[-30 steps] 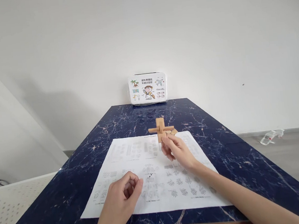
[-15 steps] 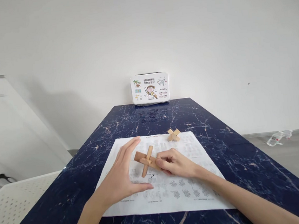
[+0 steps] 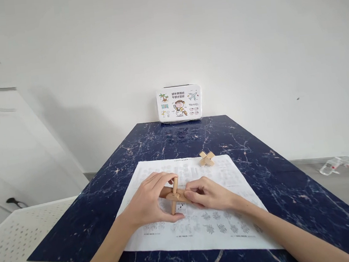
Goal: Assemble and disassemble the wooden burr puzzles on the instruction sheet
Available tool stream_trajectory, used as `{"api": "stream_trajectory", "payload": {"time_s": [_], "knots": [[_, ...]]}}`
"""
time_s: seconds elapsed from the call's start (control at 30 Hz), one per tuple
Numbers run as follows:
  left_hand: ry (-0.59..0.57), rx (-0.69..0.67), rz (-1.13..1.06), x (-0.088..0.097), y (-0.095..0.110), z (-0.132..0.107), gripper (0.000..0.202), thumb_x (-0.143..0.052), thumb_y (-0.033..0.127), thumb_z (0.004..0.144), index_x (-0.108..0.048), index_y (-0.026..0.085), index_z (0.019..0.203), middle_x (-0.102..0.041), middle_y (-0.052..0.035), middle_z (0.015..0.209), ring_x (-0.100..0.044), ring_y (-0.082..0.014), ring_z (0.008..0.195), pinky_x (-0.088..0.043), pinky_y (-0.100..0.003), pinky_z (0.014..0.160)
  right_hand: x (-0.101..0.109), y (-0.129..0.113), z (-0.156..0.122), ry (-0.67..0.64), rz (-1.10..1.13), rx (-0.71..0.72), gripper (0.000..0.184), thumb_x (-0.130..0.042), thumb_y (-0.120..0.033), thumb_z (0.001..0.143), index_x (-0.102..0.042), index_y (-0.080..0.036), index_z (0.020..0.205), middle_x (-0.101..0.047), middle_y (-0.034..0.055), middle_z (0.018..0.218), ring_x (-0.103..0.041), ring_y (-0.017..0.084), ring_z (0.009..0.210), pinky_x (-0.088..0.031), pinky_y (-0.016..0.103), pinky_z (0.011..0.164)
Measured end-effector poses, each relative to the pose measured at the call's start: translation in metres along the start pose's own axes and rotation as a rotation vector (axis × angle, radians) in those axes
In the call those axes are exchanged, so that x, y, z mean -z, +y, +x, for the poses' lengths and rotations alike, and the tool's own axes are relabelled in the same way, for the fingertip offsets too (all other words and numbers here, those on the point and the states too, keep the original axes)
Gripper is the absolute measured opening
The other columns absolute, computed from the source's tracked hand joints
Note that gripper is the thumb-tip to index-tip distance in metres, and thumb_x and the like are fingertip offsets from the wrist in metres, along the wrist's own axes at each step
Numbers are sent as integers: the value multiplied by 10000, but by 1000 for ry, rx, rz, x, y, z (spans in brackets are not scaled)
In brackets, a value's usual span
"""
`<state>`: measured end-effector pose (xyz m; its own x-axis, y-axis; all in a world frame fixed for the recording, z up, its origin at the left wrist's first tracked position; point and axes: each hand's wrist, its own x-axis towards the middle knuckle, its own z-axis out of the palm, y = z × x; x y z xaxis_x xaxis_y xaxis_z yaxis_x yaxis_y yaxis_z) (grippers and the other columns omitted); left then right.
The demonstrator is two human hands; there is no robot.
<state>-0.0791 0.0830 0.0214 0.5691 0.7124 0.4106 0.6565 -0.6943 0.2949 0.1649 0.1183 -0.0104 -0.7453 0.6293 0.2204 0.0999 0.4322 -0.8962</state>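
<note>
A light wooden interlocking puzzle (image 3: 174,196), made of a flat bar with a rod crossing it, is held between my hands above a printed sheet (image 3: 160,240). My left hand (image 3: 152,199) curls round its left side, with fingertips at the rod's top end and the thumb at its lower end. My right hand (image 3: 207,193) pinches the right end of the flat bar between thumb and bent fingers. Part of the bar's left end is hidden behind my left hand. A second wooden puzzle (image 3: 207,158), a cross of notched sticks, rests near the sheet's far edge.
The sheet lies on a dark blue marble-patterned table (image 3: 181,140). At its far end a white cartoon-printed case (image 3: 179,104) stands against the wall. A white perforated chair (image 3: 15,241) is at the left. Clear plastic (image 3: 335,165) lies on the floor at right.
My left hand has closed in from wide apart onto the ends of the rod. The puzzle has turned, its rod now more upright. My right hand keeps its pinch.
</note>
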Motion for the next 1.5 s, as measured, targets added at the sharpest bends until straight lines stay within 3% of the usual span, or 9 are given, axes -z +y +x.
{"api": "stream_trajectory", "payload": {"time_s": [0.33,0.47,0.63,0.77,0.87,0.97,1.07,1.4,1.5], "knots": [[112,-177,98,-6,-1,-5,712,-835,513,748,-580,180,1323,-749,-128,1094,-709,-303,950,-543,-453,889,-4,1,-4,-52,-64,3,446,-453,-445,1093,-565,-208,732,-506,-37,596,-393,97,498,-304,242,514],[106,-160,102,-5,-1,-7,721,-824,559,742,-591,181,1311,-756,-131,1087,-713,-317,964,-539,-472,912,-4,-1,-3,-70,-39,-1,460,-465,-463,1086,-525,-210,707,-435,-51,592,-332,94,504,-266,248,501],[121,-129,66,-5,1,-7,758,-850,588,694,-601,187,1287,-747,-135,1106,-703,-335,1001,-535,-502,951,-2,-5,-5,-74,-24,-14,466,-465,-475,1086,-549,-208,713,-458,-47,590,-344,95,501,-276,253,502],[23,-22,-84,-4,2,-7,915,-923,615,621,-561,218,1361,-669,-151,1332,-643,-363,1214,-516,-515,1054,0,-5,-7,-36,-92,9,445,-466,-432,1087,-622,-203,739,-562,-18,627,-415,106,519,-325,259,527],[-53,139,-288,-2,1,-7,1010,-937,610,620,-506,273,1469,-575,-135,1501,-564,-368,1364,-469,-524,1147,1,-3,-7,18,-171,33,445,-466,-409,1093,-630,-196,738,-627,-1,674,-483,113,561,-372,264,576],[-110,326,-418,0,0,-6,916,-875,604,735,-501,296,1512,-576,-117,1529,-553,-365,1397,-446,-542,1176,1,-1,-7,50,-222,49,435,-469,-405,1097,-604,-190,743,-626,1,688,-487,114,579,-374,269,593],[-155,424,-442,3,1,-5,826,-851,555,784,-544,285,1501,-589,-114,1533,-531,-381,1431,-417,-563,1203,0,2,-6,62,-272,59,402,-479,-385,1095,-577,-192,756,-598,-9,684,-466,113,580,-346,277,584],[-144,447,-527,-1,3,-3,785,-876,492,769,-570,275,1458,-605,-127,1500,-561,-377,1402,-452,-569,1178,-5,9,-6,167,-430,148,332,-467,-344,1097,-573,-200,817,-565,-15,701,-464,122,600,-348,284,611],[-137,415,-525,-4,3,-3,805,-877,475,776,-530,286,1477,-589,-119,1505,-551,-360,1408,-449,-557,1182,-6,13,-6,185,-481,169,310,-455,-338,1103,-621,-195,884,-629,7,755,-523,136,634,-374,286,627]]}}
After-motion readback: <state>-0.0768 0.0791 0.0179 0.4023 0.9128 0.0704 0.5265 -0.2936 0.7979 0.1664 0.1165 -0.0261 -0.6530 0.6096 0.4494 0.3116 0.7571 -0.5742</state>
